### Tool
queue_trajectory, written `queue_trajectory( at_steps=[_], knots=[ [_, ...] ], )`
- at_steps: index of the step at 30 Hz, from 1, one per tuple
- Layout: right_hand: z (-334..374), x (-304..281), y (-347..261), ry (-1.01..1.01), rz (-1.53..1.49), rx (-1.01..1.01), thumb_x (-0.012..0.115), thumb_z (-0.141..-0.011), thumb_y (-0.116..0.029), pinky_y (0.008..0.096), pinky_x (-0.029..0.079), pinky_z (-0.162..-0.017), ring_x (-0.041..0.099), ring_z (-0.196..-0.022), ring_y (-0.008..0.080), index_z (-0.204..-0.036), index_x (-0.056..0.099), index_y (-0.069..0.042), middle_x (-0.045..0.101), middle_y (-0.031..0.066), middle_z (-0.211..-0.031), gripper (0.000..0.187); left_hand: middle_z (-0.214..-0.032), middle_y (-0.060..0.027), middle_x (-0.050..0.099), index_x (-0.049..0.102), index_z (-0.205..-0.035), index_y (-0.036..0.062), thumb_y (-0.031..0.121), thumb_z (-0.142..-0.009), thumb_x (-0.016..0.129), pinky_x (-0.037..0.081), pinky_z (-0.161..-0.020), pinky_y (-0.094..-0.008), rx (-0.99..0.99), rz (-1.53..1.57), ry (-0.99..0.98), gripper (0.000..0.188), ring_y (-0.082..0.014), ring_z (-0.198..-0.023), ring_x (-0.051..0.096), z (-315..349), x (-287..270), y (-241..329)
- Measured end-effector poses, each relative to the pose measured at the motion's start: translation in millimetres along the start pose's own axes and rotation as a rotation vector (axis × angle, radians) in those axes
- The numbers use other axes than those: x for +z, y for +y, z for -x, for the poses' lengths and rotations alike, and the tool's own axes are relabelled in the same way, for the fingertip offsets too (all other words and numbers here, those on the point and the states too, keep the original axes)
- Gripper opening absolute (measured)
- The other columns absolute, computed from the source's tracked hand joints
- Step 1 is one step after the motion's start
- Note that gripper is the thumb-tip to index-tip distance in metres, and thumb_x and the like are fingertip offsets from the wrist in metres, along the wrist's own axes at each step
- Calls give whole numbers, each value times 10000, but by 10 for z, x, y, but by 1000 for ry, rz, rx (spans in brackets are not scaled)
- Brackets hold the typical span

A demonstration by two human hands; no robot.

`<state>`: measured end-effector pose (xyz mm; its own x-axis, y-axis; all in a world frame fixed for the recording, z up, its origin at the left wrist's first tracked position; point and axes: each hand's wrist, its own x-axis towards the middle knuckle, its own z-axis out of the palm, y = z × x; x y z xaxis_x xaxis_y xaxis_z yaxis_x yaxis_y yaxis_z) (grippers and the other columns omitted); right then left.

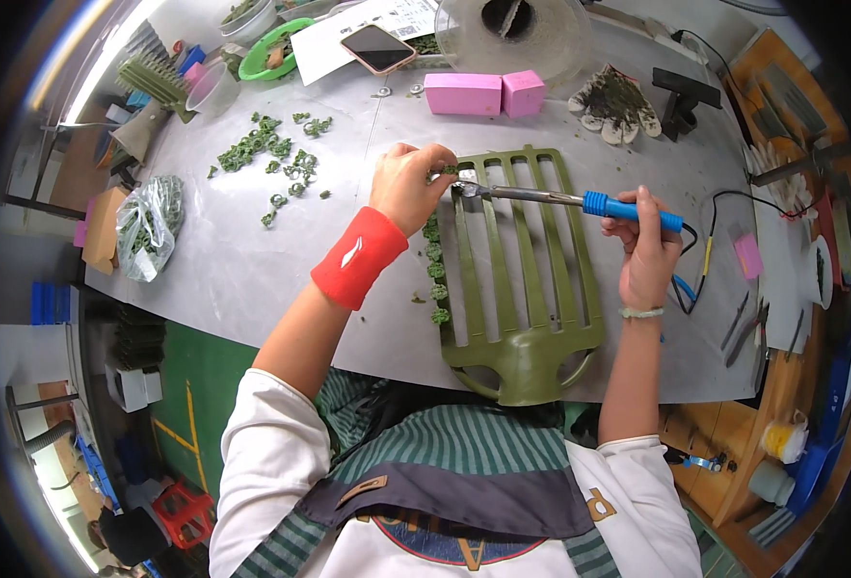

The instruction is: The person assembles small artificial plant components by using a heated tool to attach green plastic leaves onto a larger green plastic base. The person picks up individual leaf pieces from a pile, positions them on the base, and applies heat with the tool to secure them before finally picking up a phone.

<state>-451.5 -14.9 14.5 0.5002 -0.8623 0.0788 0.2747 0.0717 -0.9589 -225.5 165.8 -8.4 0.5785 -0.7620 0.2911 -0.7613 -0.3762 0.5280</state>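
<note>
A green slotted plastic frame [522, 358] with a short neck lies on the table in front of me, neck toward my body. Small green leaf-like pieces [436, 271] line its left edge. At its far left corner, my left hand [402, 188] pinches another small green leaf-like piece [448, 170], mostly covered by the fingers. My right hand [647, 255] grips a soldering iron [594, 204] by its blue handle. The metal tip points left and meets the frame's far left corner, close to my left fingertips; exact contact is hard to make out.
Loose green pieces [252, 146] lie scattered far left, beside a plastic bag [150, 231] of more. Pink blocks [462, 94], a phone [377, 48] and a dirty glove [614, 104] sit behind the frame. The iron's cord [718, 207] runs right, near pliers [748, 334].
</note>
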Motion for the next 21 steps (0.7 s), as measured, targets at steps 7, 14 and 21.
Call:
queue_trajectory(
  at_steps=[7, 14, 21],
  knots=[
    [-55, 75, 94, -26, -43, 19, 588, -938, -194, 280, 555, -558, 654, -593, 165, -873, 645, 49, 656, 101, -724, 257, -859, 26, 692, 686, -964, 167, 139, -766, 724, 344, -933, -377, 32, -126, -61, 204, -204, -933, 550, -56, 66, -18],
    [2, -111, -141, 45, 40, -30, 601, -931, -205, 269, 516, -510, 615, -546, 141, -850, 649, 15, 655, 75, -750, 239, -904, 15, 689, 685, -982, 180, 160, -734, 751, 376, -918, -401, 135, -126, -6, 257, -219, -966, 566, -24, 100, -139],
    [109, -101, -280, 17, -4, 28, 577, -945, -234, 249, 473, -522, 585, -536, 120, -839, 627, -1, 632, 60, -725, 261, -875, -124, 689, 657, -986, 66, 146, -860, 636, 515, -723, -343, -337, 57, 286, 151, -261, -788, 660, 325, -857, -1250]
  ],
)
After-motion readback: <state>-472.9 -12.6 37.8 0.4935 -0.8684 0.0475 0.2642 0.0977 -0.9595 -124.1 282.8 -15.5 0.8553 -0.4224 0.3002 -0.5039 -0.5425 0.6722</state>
